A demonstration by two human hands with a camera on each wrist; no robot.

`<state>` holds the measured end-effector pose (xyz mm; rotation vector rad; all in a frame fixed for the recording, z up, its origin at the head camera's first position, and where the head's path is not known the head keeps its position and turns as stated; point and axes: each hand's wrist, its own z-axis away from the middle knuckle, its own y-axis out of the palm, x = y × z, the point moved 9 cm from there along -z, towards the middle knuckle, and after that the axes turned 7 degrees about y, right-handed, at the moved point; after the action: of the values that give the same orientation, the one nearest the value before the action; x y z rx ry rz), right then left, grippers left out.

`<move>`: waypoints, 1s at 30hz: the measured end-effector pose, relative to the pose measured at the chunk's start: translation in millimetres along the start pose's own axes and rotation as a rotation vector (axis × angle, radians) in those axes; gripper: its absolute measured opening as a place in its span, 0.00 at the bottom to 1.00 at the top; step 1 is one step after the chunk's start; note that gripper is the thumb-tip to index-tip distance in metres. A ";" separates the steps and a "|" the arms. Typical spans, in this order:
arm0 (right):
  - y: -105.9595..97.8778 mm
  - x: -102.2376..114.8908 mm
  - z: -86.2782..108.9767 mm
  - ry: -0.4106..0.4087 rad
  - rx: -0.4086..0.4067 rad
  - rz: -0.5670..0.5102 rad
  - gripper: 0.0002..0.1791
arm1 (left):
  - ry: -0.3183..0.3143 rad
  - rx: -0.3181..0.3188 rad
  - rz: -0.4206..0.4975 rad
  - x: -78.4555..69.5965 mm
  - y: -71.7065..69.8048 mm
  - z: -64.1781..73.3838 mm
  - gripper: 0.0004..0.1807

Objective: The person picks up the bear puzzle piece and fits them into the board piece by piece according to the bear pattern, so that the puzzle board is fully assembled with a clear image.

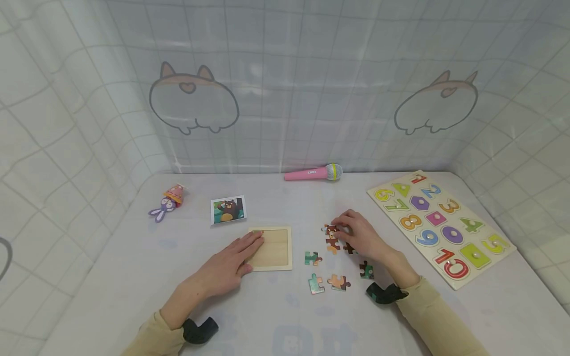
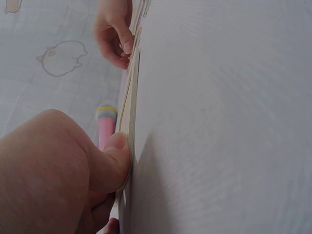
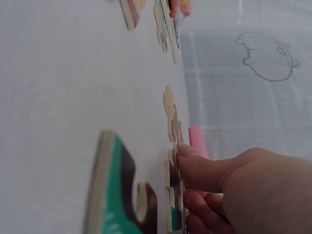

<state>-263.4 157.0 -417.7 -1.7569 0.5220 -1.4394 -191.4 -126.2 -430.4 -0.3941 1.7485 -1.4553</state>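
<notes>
My left hand (image 1: pixel 231 259) rests over the left side of a shallow wooden puzzle tray (image 1: pixel 290 247), its fingers straight across the rim. The thumb touches the tray's near edge in the left wrist view. By those fingertips, a bit of green and brown (image 1: pixel 258 232) shows in the tray's far left corner, mostly covered. To the right of the tray, my right hand (image 1: pixel 359 235) pinches a brown bear-face puzzle piece (image 1: pixel 331 230) at the table surface. More brown pieces lie beside and partly beneath that hand. Nearer me are a green piece (image 1: pixel 316 284) and a tan-and-brown piece (image 1: pixel 339 282).
A bear picture card (image 1: pixel 228 210) lies behind the tray, with a purple rabbit toy (image 1: pixel 166 203) farther left. Along the back wall is a pink toy microphone (image 1: pixel 311 173). A number-and-shape peg board (image 1: pixel 441 225) lies at the right, close to my right forearm.
</notes>
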 end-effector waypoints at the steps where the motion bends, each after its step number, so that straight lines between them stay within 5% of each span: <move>1: -0.1 0.3 0.0 -0.007 -0.006 0.005 0.12 | 0.002 -0.002 -0.002 -0.1 -0.1 0.0 0.34; 18: 4.3 7.2 1.2 -0.141 -0.066 0.146 0.10 | 0.025 -0.001 -0.036 -1.1 0.1 -0.5 0.33; 30: 1.6 4.5 3.2 -0.092 -0.060 0.130 0.11 | 0.019 -0.018 -0.021 -0.3 0.1 -0.2 0.33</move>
<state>-258.9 153.8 -416.3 -1.7924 0.6238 -1.2587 -191.3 -125.9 -430.4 -0.4109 1.7789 -1.4630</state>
